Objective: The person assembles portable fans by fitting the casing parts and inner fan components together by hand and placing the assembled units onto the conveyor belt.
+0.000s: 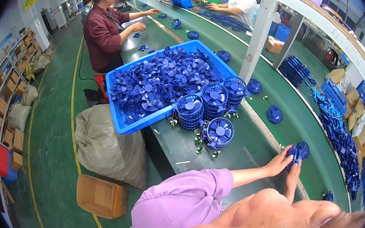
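Note:
Over the green conveyor belt (252, 102) at the lower right, my left hand (278, 161) and my right hand (292, 180) close around a round blue fan housing (293, 155). A second blue slatted housing (303, 149) sits right against it on the far side. Nearby on the metal bench, stacks of blue fan housings with blades inside (218, 132) stand together, small green circuit boards (199, 149) hanging from wires at their bases. Behind these stacks rests a large blue tray (124, 128) heaped with loose dark blue fan blades (161, 80).
Single housings (274, 114) lie spaced along the belt. A white post (262, 25) rises beside it. A person in a maroon shirt (102, 33) works past the tray; two more sit across the belt. A full sack (110, 144) and open carton (97, 196) stand on the left floor.

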Available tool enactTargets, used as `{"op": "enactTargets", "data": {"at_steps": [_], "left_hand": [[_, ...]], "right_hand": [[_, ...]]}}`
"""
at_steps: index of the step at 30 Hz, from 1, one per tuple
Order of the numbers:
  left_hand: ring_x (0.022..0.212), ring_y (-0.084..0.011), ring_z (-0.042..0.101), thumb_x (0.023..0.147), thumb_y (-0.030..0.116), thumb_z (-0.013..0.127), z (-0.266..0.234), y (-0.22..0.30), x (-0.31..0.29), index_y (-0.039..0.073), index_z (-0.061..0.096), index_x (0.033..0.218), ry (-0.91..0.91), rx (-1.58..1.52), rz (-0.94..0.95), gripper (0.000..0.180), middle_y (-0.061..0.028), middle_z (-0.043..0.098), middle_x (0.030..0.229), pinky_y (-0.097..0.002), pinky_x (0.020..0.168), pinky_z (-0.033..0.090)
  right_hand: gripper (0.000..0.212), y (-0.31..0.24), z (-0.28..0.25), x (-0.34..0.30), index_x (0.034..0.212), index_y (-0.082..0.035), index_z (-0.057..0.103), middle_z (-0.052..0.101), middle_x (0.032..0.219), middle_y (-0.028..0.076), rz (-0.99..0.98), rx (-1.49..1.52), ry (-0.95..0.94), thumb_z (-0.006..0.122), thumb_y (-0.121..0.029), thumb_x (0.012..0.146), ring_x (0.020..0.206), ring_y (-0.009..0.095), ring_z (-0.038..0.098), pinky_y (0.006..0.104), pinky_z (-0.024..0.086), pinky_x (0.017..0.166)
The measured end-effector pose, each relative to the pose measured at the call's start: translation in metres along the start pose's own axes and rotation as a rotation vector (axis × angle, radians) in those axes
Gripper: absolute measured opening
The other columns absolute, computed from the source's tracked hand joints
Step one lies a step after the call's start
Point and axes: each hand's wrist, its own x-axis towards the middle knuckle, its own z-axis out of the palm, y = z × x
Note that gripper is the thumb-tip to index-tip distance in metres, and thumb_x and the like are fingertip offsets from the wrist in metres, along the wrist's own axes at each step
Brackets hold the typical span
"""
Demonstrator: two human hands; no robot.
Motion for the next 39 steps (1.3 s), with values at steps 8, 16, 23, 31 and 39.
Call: {"op": "enactTargets", "data": {"at_steps": [8,16,23,31,39], "left_hand": [[0.114,-0.0111,0.047,0.102,0.034,0.043,-0.007,0.028,0.018,0.006,0.049,0.128,0.201,-0.36,-0.167,0.039,-0.0033,0.052,0.12,-0.0268,0.099,0.036],[0.114,-0.0252,0.051,0.099,0.026,0.045,-0.001,0.046,0.01,0.003,0.046,0.125,0.3,0.061,0.097,0.035,-0.0141,0.052,0.118,-0.0357,0.099,0.038],[0.112,-0.0342,0.047,0.096,0.023,0.046,-0.001,0.062,0.004,0.002,0.043,0.124,0.325,0.295,0.352,0.035,-0.0184,0.049,0.12,-0.044,0.1,0.034],[0.102,-0.0356,0.048,0.088,0.021,0.054,-0.002,0.068,0.005,0.002,0.048,0.112,0.358,0.331,0.436,0.031,-0.0188,0.051,0.11,-0.0442,0.093,0.038],[0.1,-0.038,0.054,0.093,0.025,0.049,-0.022,0.04,0.009,-0.001,0.052,0.109,0.293,0.329,0.272,0.03,-0.021,0.057,0.105,-0.0451,0.088,0.042]], "right_hand": [[0.09,-0.074,0.039,0.009,0.146,-0.002,0.027,0.029,0.15,0.02,-0.263,-0.509,0.029,0.042,-0.069,0.088,0.14,0.034,0.026,0.0433,0.024,0.112],[0.096,-0.067,0.069,0.006,0.147,-0.004,0.025,0.033,0.146,0.018,-0.128,0.035,0.182,0.037,-0.076,0.085,0.134,0.031,0.034,0.0419,0.028,0.108],[0.095,-0.022,0.051,-0.009,0.147,-0.006,0.023,0.035,0.143,0.013,0.103,0.498,0.073,0.037,-0.075,0.084,0.131,0.026,0.037,0.0401,0.031,0.109],[0.074,-0.031,0.073,-0.013,0.145,-0.007,0.029,0.039,0.143,0.01,0.15,0.808,0.176,0.032,-0.063,0.096,0.131,0.023,0.041,0.0387,0.035,0.108],[0.055,-0.056,0.073,0.002,0.143,-0.006,0.034,0.04,0.141,0.011,0.094,0.395,0.164,0.039,-0.039,0.099,0.13,0.023,0.041,0.0367,0.032,0.109]]}}
